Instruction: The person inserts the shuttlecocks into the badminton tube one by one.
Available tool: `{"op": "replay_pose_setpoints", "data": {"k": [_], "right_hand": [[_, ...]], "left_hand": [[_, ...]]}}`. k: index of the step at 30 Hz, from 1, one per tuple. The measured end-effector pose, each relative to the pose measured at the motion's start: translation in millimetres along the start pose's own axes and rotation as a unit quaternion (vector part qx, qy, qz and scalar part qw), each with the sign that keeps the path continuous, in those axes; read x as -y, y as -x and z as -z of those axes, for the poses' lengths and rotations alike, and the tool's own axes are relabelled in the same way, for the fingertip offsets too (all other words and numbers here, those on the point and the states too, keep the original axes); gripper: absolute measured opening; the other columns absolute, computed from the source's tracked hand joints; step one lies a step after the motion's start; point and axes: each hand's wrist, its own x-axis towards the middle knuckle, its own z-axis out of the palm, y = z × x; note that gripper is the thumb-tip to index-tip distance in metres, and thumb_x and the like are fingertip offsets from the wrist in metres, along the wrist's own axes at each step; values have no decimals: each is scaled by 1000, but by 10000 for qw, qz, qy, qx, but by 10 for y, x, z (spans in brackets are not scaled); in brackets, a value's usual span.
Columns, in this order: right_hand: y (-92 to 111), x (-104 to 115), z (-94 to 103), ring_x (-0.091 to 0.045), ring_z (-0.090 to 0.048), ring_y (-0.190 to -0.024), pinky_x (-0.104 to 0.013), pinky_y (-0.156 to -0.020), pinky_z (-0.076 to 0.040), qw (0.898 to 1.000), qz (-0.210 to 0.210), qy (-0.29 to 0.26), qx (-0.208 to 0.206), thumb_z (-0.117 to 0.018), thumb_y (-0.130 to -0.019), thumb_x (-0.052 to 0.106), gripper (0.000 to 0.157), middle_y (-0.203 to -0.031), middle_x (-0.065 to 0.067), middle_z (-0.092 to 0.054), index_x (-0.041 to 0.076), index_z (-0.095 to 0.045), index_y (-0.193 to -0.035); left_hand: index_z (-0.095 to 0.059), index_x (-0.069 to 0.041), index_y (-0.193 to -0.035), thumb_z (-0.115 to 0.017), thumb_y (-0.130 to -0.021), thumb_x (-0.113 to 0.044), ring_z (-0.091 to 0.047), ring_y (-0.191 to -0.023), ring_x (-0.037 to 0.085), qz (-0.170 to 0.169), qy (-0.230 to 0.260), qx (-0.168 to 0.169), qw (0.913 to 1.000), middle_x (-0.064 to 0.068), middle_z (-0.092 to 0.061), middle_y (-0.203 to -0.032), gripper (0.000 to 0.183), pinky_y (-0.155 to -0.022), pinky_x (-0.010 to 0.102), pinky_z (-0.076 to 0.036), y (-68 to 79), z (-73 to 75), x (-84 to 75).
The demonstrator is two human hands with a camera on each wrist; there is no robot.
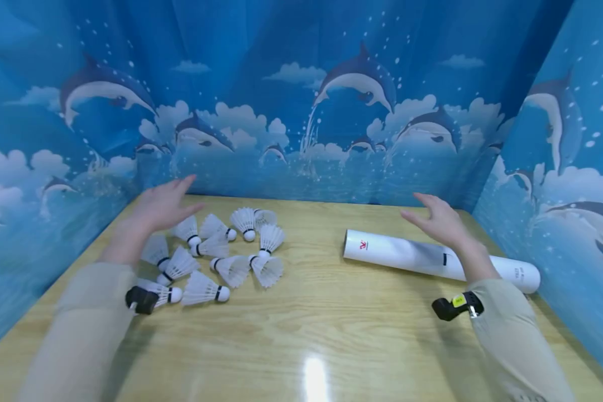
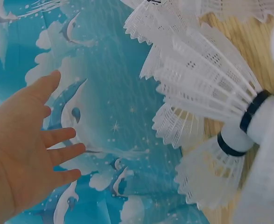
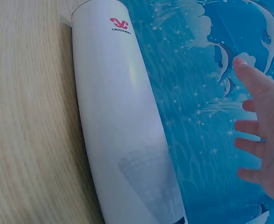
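Observation:
My left hand [image 1: 162,205] hovers over the far left of the table, fingers extended and holding nothing. Under and beside it lie several white shuttlecocks [image 1: 199,289] with dark bands, loosely grouped. The left wrist view shows shuttlecocks [image 2: 207,74] up close, apart from the left hand [image 2: 29,144]. On the right, my right hand [image 1: 439,223] is raised above a white shuttlecock tube [image 1: 392,251], its fingers spread and grasping nothing. The tube [image 3: 113,93] lies on its side, with a red logo near one end and a grey shuttlecock picture printed on it.
A pale wooden table [image 1: 301,324] carries everything. Blue curtains [image 1: 291,84] with dolphins and clouds stand along its back and sides. Each wrist wears a black camera, one of them the right wrist camera [image 1: 457,306].

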Motion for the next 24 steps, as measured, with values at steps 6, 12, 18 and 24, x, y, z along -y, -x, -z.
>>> {"op": "replay_pose_setpoints", "data": {"k": [6,12,18,24], "right_hand": [[73,-62,-33,-44,-33,-125,-59,-97,-31,9976,262,-634,-14,-49,-92,50,75,-138,-27,-37,-2,-30,-143],[83,-116,-82,-42,-36,-124,-57,-98,-32,9949,244,-901,391,-49,-93,48,73,-138,-26,-37,-3,-32,-141],[61,-158,-174,-42,-38,-123,-57,-97,-33,9915,397,-1052,653,-52,-93,44,71,-138,-26,-37,-4,-32,-141],[37,-180,-255,-43,-38,-122,-59,-95,-33,9902,489,-1029,808,-55,-91,43,70,-137,-27,-38,-2,-34,-140]], "left_hand": [[-14,-1,-147,-37,-89,-64,-24,-128,49,12,269,-50,9996,30,-22,-145,89,-99,64,-21,153,30,154],[-30,7,-140,-32,-87,-69,-33,-120,52,81,391,37,9992,34,-34,-136,93,-95,64,-27,314,23,296],[-34,11,-136,-36,-93,-58,-44,-110,52,43,609,135,9980,37,-43,-126,80,-88,62,-36,504,-4,414],[-41,12,-130,-39,-96,-50,-52,-100,49,52,665,134,9977,35,-52,-115,71,-80,58,-43,705,-72,552]]}}
